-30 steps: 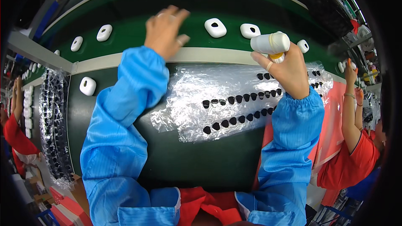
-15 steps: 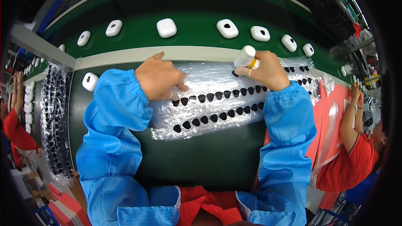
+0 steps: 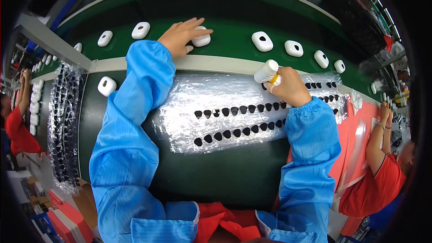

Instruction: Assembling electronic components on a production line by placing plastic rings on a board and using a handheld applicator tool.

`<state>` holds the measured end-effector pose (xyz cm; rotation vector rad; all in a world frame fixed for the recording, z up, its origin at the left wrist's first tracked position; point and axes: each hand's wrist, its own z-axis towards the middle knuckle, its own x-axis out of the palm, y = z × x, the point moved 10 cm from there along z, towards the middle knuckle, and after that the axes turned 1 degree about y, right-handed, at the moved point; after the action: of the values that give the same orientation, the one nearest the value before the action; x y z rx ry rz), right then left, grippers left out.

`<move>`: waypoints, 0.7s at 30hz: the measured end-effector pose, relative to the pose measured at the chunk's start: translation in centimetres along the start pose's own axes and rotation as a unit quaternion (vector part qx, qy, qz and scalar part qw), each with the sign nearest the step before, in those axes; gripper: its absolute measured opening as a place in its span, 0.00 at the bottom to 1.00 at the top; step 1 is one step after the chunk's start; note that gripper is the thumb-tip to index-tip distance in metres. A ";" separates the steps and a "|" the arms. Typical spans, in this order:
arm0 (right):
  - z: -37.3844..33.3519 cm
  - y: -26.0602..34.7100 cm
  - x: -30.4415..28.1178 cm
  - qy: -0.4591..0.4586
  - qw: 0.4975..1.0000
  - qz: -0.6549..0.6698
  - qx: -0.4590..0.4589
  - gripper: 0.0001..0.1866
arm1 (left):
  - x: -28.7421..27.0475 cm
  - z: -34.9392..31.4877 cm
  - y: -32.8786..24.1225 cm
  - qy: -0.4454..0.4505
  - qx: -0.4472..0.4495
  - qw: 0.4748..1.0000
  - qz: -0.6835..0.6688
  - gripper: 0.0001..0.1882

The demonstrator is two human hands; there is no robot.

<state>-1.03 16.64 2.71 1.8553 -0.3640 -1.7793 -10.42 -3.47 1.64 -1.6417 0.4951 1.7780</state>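
My left hand (image 3: 184, 36) reaches over the far green belt, its fingers stretched across a plain white rounded case (image 3: 202, 40) and its thumb at the near side. Whether it grips the case or only lies over it is unclear. In my right hand (image 3: 289, 85) is a small white bottle (image 3: 266, 72) with a yellow collar, tilted above a clear plastic sheet (image 3: 216, 90). Rows of small black rounded pieces (image 3: 243, 109) lie on that sheet. One such dark piece shows just under the bottle; part of the row beyond is hidden by my right hand and sleeve.
More white cases with black ovals (image 3: 262, 41) stand along the belt (image 3: 229, 18). A light rail (image 3: 216, 63) separates it from my bench. Another white case (image 3: 107, 86) sits at left, near a metal post (image 3: 54, 40). Red-sleeved people (image 3: 375, 184) work on both sides.
My left hand has moved from the plastic sheet up to the white case on the belt. My right hand keeps the bottle over the sheet. The whole view has shifted slightly.
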 end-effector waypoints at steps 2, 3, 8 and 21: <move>-0.1 0.5 -0.2 0.022 0.998 0.004 0.050 0.16 | 1.9 1.5 1.8 0.032 0.011 0.984 -0.175 0.29; -0.3 0.2 0.0 0.046 0.994 0.009 0.100 0.17 | 2.1 2.0 2.2 0.031 0.013 0.984 -0.175 0.29; -0.3 -0.2 0.4 0.059 0.990 0.032 0.123 0.17 | 0.7 4.1 3.1 -0.040 -0.084 0.964 -0.249 0.17; -0.3 1.1 -1.8 0.011 0.993 0.084 0.077 0.12 | -4.3 -2.0 9.0 -0.209 -0.318 0.917 0.120 0.35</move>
<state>-0.71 16.82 4.83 1.8853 -0.6467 -1.6567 -15.16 -12.15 4.13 -1.5595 -0.1089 2.5832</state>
